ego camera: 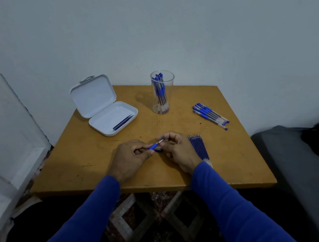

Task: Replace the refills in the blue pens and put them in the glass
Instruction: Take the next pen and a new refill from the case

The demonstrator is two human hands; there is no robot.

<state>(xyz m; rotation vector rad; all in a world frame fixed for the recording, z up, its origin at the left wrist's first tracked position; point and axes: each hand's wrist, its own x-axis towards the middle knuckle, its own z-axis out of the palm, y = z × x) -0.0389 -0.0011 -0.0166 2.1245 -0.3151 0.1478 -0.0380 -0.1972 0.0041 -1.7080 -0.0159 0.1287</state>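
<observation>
Gripping the blue pen [153,146] near the front of the table [80,159], the left hand [131,156] curls its fingers round the rubber grip, and most of the barrel is hidden inside that fist. The right hand [177,150] pinches the pen's metal tip; whether the tip is screwed on or loose is too small to tell. A row of refills [199,146] lies just beside the right hand, its near end covered by the blue sleeve [220,193]. Farther back stand the glass [162,93] holding pens, a loose bunch of pens [210,116] to its right, and an open white box [105,110] with a few dark refills inside
</observation>
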